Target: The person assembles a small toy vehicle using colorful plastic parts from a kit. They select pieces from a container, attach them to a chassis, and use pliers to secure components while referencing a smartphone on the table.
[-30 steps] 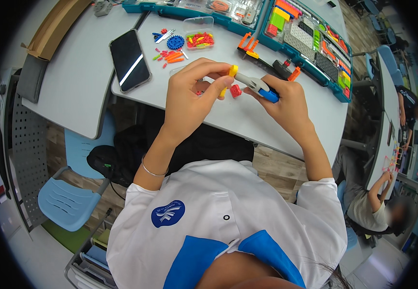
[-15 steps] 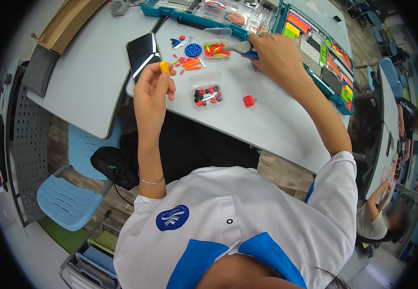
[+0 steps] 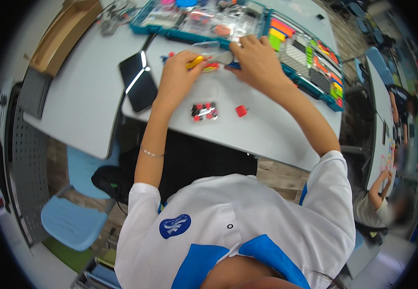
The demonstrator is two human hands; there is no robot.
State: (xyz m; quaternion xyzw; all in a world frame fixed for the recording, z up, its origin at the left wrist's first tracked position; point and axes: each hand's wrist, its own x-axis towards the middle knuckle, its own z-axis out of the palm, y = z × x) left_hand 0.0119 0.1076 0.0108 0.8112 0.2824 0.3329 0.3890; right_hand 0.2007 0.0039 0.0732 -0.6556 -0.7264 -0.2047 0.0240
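My left hand [image 3: 177, 77] is closed with a small yellow piece [image 3: 195, 62] pinched between thumb and fingers. Close to its tip is my right hand [image 3: 259, 62], gripping a tool with a light grey end [image 3: 225, 58] and a blue handle; its exact kind does not show. Below the two hands sits a clear box of red and yellow pins [image 3: 212, 67], partly covered, with its lid [image 3: 205, 47] up. Nearer me lie a clear box of black and red small parts [image 3: 204, 111] and a red block [image 3: 241, 111]. My left hand hides most of the loose parts.
A black phone [image 3: 138, 82] lies left of my left hand. Along the back stands an open teal case [image 3: 165, 32] of parts, its other half [image 3: 310, 86] reaching right. A cardboard box [image 3: 64, 43] and grey cables [image 3: 112, 17] are at far left. Another person [image 3: 375, 207] sits at right.
My left hand has moved up and right with the yellow piece, toward the tool. My right hand has shifted slightly left, still holding the tool. The view has moved a little.
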